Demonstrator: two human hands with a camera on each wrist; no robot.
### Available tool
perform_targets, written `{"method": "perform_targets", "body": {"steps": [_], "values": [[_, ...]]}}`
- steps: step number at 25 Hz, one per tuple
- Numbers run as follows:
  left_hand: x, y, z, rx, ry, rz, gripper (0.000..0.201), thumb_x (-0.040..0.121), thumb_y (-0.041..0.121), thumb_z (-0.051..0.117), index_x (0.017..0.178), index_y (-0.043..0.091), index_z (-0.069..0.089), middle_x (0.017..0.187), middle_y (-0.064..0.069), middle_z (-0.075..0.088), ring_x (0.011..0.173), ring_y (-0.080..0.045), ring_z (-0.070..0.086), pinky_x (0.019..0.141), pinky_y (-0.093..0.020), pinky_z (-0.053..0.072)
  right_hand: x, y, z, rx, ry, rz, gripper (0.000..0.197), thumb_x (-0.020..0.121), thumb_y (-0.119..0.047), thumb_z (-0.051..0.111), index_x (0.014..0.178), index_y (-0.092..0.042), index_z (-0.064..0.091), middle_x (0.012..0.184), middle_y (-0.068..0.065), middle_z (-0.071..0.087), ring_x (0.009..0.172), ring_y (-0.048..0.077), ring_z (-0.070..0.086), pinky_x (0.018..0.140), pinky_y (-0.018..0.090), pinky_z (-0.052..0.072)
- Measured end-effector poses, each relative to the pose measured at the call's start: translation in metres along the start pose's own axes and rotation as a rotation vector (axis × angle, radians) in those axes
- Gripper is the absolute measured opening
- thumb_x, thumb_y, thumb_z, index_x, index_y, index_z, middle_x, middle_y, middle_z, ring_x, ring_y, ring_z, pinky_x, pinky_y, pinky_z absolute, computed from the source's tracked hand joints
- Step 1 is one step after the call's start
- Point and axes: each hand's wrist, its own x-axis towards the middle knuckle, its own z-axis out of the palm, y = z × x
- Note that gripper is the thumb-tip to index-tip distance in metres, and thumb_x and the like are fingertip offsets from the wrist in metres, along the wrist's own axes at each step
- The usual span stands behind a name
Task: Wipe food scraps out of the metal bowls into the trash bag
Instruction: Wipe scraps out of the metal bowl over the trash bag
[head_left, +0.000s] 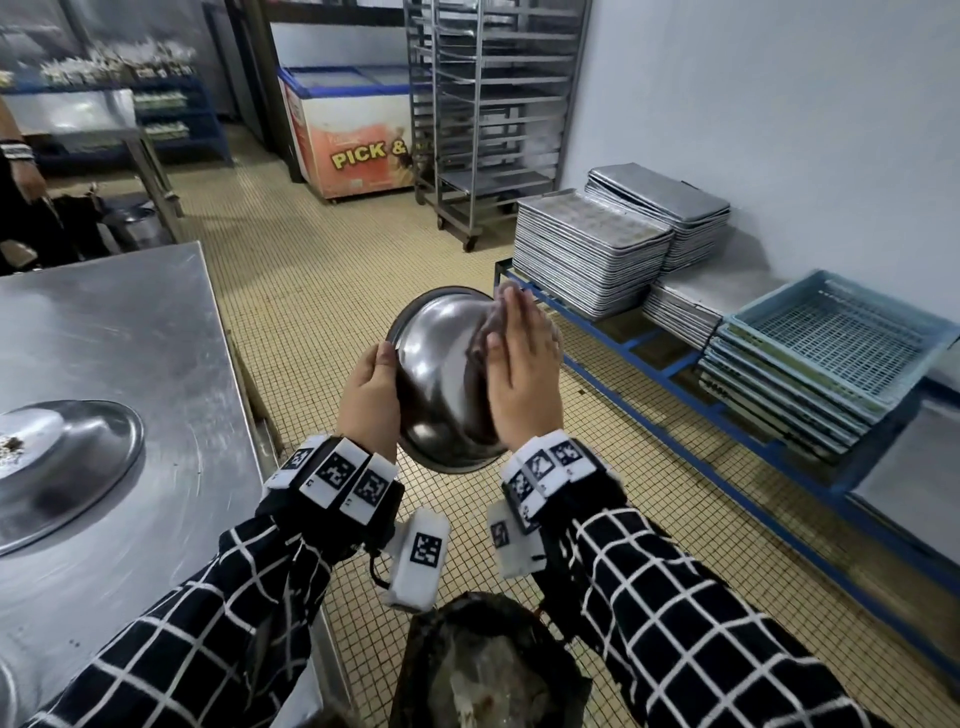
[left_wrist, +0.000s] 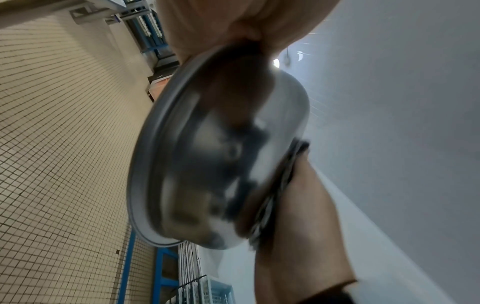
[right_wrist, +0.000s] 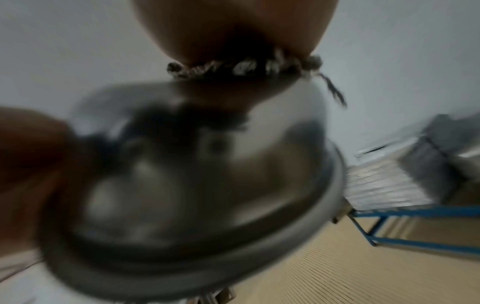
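Steel bowl (head_left: 441, 374) mouth faces away, inside hidden.

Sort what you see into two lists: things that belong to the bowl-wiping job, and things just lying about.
Part of the job:
held bowl, gripped by the left hand
cloth, pressed on it by the flat right hand
second bowl with scraps, on the table
trash bag

Lying about:
baking trays
blue crates
tray rack
freezer
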Motion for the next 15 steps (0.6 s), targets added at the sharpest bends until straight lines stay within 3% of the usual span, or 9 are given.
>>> {"method": "perform_targets", "body": {"steps": [2, 4, 5, 6, 7, 9, 12, 15], "values": [[0.004, -0.001, -0.002, -0.006, 0.052, -0.002, 0.022, 0.098, 0.036, 0.044, 0.099, 0.027, 0.063, 0.110, -0.004, 0.065, 0.107, -0.026, 0.059, 0.100, -0.045, 0.046, -0.009, 0.016, -0.008, 0.176, -0.050, 0.182, 0.052, 0.101, -0.041, 0.027, 0.151, -0.031, 0.014, 0.157, -0.003, 0.019, 0.140, 0.016, 0.025, 0.107, 0.038, 0.035], [0.007, -0.003, -0.002, 0.003, 0.096, -0.003, 0.025, 0.093, 0.043, 0.044, 0.095, 0.027, 0.064, 0.107, -0.004, 0.066, 0.106, -0.027, 0.060, 0.100, -0.046, 0.045, -0.039, 0.018, -0.004, 0.246, -0.051, 0.221, 0.054, 0.101, -0.039, 0.028, 0.151, -0.034, 0.009, 0.158, -0.004, 0.013, 0.133, 0.010, 0.028, 0.091, 0.027, 0.047], [0.009, -0.007, -0.002, 0.017, 0.125, -0.002, 0.027, 0.090, 0.045, 0.044, 0.092, 0.026, 0.063, 0.103, -0.004, 0.066, 0.104, -0.027, 0.060, 0.099, -0.046, 0.046, -0.054, 0.014, 0.002, 0.248, -0.040, 0.182, 0.054, 0.100, -0.042, 0.025, 0.151, -0.034, 0.007, 0.159, -0.003, 0.007, 0.134, 0.010, 0.023, 0.093, 0.034, 0.049], [0.006, -0.008, 0.001, 0.036, 0.144, 0.008, 0.026, 0.092, 0.044, 0.042, 0.089, 0.026, 0.062, 0.098, -0.002, 0.065, 0.101, -0.026, 0.060, 0.096, -0.043, 0.047, -0.066, 0.008, 0.012, 0.223, -0.030, 0.113, 0.055, 0.099, -0.047, 0.021, 0.150, -0.034, 0.006, 0.159, -0.001, 0.004, 0.138, 0.014, 0.016, 0.102, 0.047, 0.042], [0.002, -0.010, 0.005, 0.064, 0.154, 0.030, 0.026, 0.096, 0.040, 0.040, 0.089, 0.024, 0.059, 0.092, 0.001, 0.063, 0.097, -0.024, 0.060, 0.092, -0.037, 0.048, -0.073, 0.003, 0.022, 0.162, -0.026, 0.040, 0.057, 0.098, -0.051, 0.016, 0.150, -0.032, 0.006, 0.159, 0.002, 0.004, 0.143, 0.018, 0.008, 0.111, 0.054, 0.028], [-0.008, -0.011, 0.010, 0.148, 0.146, 0.090, 0.025, 0.102, 0.030, 0.036, 0.091, 0.019, 0.056, 0.084, 0.006, 0.058, 0.086, -0.017, 0.057, 0.075, -0.027, 0.046, -0.066, -0.011, 0.031, 0.039, -0.046, -0.073, 0.059, 0.098, -0.047, 0.018, 0.150, -0.022, 0.010, 0.159, 0.007, 0.010, 0.147, 0.021, 0.003, 0.118, 0.052, 0.010], [-0.020, -0.007, 0.008, 0.159, 0.076, 0.111, 0.026, 0.102, 0.028, 0.038, 0.085, 0.026, 0.057, 0.086, 0.006, 0.060, 0.081, -0.012, 0.057, 0.070, -0.024, 0.046, -0.034, -0.017, 0.020, -0.016, 0.005, -0.146, 0.058, 0.098, -0.044, 0.022, 0.150, -0.018, 0.023, 0.157, 0.004, 0.021, 0.146, 0.017, 0.012, 0.118, 0.043, 0.010], [-0.023, -0.004, -0.002, 0.201, 0.008, 0.111, 0.024, 0.101, 0.031, 0.041, 0.083, 0.031, 0.057, 0.087, 0.008, 0.061, 0.082, -0.010, 0.058, 0.069, -0.023, 0.044, -0.021, 0.002, 0.002, 0.211, 0.030, 0.112, 0.046, 0.100, -0.041, 0.030, 0.143, -0.026, 0.038, 0.146, -0.003, 0.041, 0.134, 0.012, 0.036, 0.106, 0.031, 0.029]]}}
